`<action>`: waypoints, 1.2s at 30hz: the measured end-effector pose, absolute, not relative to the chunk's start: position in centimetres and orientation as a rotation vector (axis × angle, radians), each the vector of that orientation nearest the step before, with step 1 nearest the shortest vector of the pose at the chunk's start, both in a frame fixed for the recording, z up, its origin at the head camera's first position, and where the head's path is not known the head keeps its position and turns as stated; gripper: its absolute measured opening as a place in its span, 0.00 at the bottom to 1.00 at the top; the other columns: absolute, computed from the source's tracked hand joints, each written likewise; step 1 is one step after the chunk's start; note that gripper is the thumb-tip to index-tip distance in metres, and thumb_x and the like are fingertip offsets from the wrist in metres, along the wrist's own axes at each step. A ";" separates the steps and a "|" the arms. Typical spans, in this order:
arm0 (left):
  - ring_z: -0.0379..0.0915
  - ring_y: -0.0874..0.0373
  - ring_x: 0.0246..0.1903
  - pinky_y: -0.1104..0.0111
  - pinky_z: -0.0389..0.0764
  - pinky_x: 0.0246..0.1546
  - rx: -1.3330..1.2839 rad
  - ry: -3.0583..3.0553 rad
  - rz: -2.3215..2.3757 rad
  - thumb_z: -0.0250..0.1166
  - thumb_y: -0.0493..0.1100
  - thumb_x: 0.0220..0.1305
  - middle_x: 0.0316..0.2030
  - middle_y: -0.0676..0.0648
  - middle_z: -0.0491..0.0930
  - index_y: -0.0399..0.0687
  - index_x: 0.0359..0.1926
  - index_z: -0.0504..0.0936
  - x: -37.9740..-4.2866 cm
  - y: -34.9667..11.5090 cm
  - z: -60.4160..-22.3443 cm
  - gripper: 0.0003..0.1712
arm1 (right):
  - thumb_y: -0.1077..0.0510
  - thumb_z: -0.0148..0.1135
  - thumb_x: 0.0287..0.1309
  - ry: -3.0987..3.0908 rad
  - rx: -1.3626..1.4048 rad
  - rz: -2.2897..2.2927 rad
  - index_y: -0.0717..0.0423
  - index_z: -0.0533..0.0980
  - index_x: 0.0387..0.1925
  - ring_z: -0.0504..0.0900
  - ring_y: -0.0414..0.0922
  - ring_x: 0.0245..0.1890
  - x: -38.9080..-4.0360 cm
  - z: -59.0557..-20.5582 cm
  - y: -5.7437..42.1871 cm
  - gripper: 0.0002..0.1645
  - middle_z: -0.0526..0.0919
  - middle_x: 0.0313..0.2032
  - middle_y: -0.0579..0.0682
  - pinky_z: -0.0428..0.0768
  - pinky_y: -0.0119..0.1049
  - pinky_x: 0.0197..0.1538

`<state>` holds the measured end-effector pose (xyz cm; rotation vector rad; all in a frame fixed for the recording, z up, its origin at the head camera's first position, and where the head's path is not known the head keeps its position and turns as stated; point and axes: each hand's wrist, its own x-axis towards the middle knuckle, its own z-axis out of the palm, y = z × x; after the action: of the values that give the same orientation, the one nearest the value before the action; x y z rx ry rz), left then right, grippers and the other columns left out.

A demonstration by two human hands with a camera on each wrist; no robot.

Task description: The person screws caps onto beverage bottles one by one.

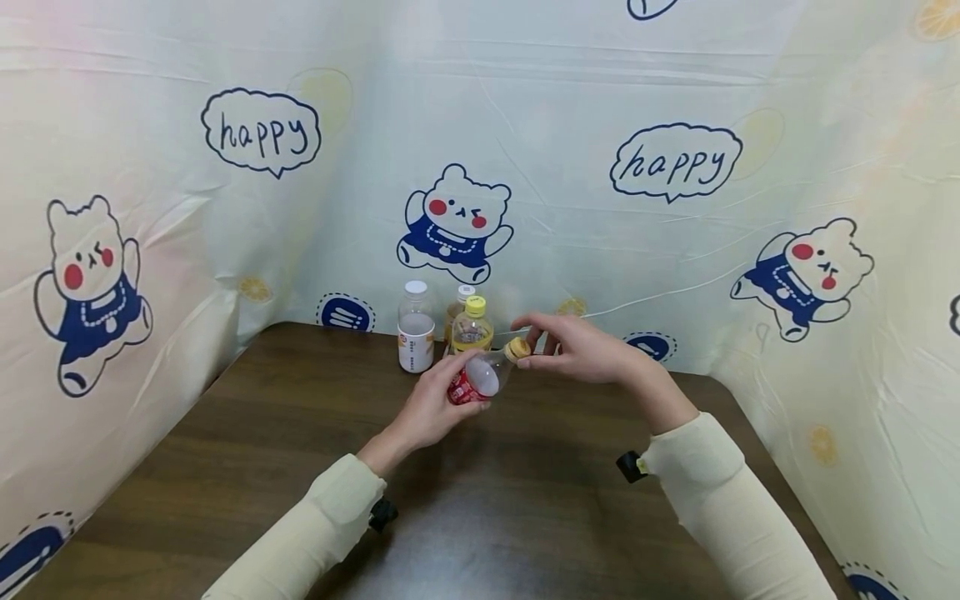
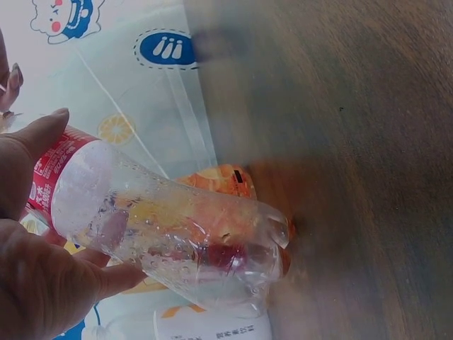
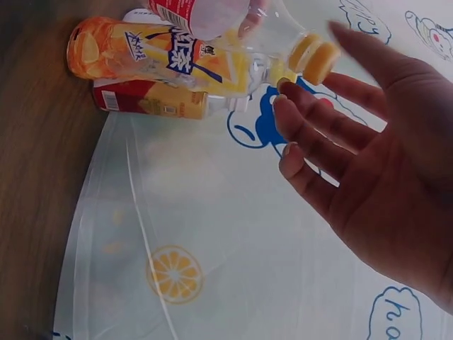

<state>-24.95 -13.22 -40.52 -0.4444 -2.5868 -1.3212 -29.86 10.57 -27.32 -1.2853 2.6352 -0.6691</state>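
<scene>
My left hand (image 1: 431,404) grips a clear plastic bottle (image 2: 166,202) around its red label (image 2: 62,166). The bottle leans, its neck toward the right, and droplets cling to the inside wall. Its yellow cap (image 1: 517,348) sits on the neck. Beside that cap is my right hand (image 1: 581,346), palm showing in the right wrist view, with thumb and fingers spread loosely around the cap and apart from each other. Just behind the held bottle stands a yellow-capped iced tea bottle (image 3: 159,58) with an orange and yellow label.
At the back of the brown wooden table (image 1: 300,433), a white-capped bottle (image 1: 416,329) with a white label stands on the left. Another white-capped bottle (image 3: 152,99), red and gold, is partly hidden behind the tea bottle. A printed curtain (image 1: 562,208) hangs close along the table's back edge.
</scene>
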 end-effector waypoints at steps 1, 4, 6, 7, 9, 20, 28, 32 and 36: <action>0.67 0.56 0.54 0.54 0.75 0.52 -0.446 -2.587 -1.322 0.73 0.50 0.49 0.57 0.55 0.68 0.66 0.67 0.63 -25.0 -13.2 -40.5 0.44 | 0.41 0.61 0.57 2.617 -1.285 -0.675 0.37 0.68 0.58 0.79 0.39 0.35 -29.8 -27.3 10.6 0.27 0.79 0.40 0.39 0.79 0.34 0.38; 0.67 0.57 0.54 0.54 0.75 0.52 -0.453 -2.589 -1.326 0.73 0.50 0.49 0.57 0.55 0.68 0.66 0.67 0.62 -25.0 -13.2 -40.5 0.44 | 0.43 0.61 0.58 2.589 -1.296 -0.694 0.37 0.70 0.56 0.79 0.40 0.36 -29.9 -27.4 10.6 0.24 0.79 0.40 0.40 0.79 0.34 0.39; 0.67 0.57 0.54 0.55 0.75 0.52 -0.457 -2.590 -1.329 0.73 0.50 0.49 0.56 0.55 0.68 0.66 0.67 0.62 -25.0 -13.2 -40.5 0.44 | 0.43 0.61 0.58 2.581 -1.301 -0.710 0.38 0.71 0.54 0.79 0.41 0.35 -29.9 -27.4 10.6 0.22 0.80 0.39 0.40 0.80 0.35 0.38; 0.67 0.57 0.54 0.55 0.75 0.51 -0.462 -2.589 -1.329 0.73 0.50 0.49 0.56 0.55 0.68 0.66 0.67 0.62 -25.0 -13.1 -40.4 0.44 | 0.43 0.61 0.59 2.582 -1.304 -0.715 0.38 0.71 0.53 0.79 0.42 0.35 -29.9 -27.4 10.5 0.21 0.80 0.38 0.40 0.80 0.35 0.37; 0.68 0.57 0.53 0.56 0.76 0.51 -0.469 -2.584 -1.331 0.73 0.50 0.49 0.56 0.55 0.68 0.66 0.67 0.62 -25.0 -13.1 -40.4 0.44 | 0.44 0.60 0.59 2.589 -1.310 -0.727 0.40 0.73 0.52 0.79 0.43 0.34 -29.9 -27.5 10.4 0.20 0.80 0.36 0.40 0.80 0.36 0.35; 0.67 0.58 0.55 0.55 0.75 0.52 -0.476 -2.581 -1.315 0.73 0.50 0.49 0.59 0.56 0.67 0.65 0.67 0.63 -25.0 -13.1 -40.4 0.44 | 0.33 0.58 0.55 2.842 -1.257 -0.601 0.39 0.76 0.28 0.74 0.40 0.22 -30.1 -28.2 9.8 0.17 0.77 0.21 0.39 0.74 0.35 0.24; 0.67 0.57 0.55 0.54 0.75 0.52 -0.449 -2.591 -1.340 0.74 0.49 0.49 0.58 0.56 0.67 0.66 0.66 0.63 -24.7 -13.1 -40.4 0.44 | 0.24 0.56 0.47 2.907 -1.199 -0.539 0.38 0.77 0.44 0.75 0.40 0.25 -30.0 -28.1 9.9 0.31 0.79 0.30 0.37 0.75 0.34 0.26; 0.67 0.56 0.54 0.54 0.75 0.52 -0.448 -2.591 -1.342 0.74 0.49 0.49 0.57 0.56 0.68 0.66 0.66 0.63 -24.8 -13.2 -40.4 0.44 | 0.27 0.59 0.48 2.834 -1.213 -0.613 0.39 0.72 0.55 0.76 0.41 0.29 -29.8 -27.6 10.2 0.36 0.78 0.38 0.39 0.77 0.35 0.29; 0.67 0.56 0.54 0.54 0.75 0.51 -0.461 -2.581 -1.347 0.74 0.49 0.49 0.57 0.55 0.68 0.67 0.66 0.63 -24.9 -13.3 -40.4 0.44 | 0.35 0.65 0.50 2.740 -1.322 -0.673 0.37 0.69 0.58 0.77 0.41 0.33 -29.8 -27.4 10.5 0.34 0.76 0.42 0.38 0.78 0.35 0.33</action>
<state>-24.86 -13.30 -40.43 -0.4606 -2.5808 -1.3466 -29.84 10.54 -27.37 -1.3216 2.7402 -0.6732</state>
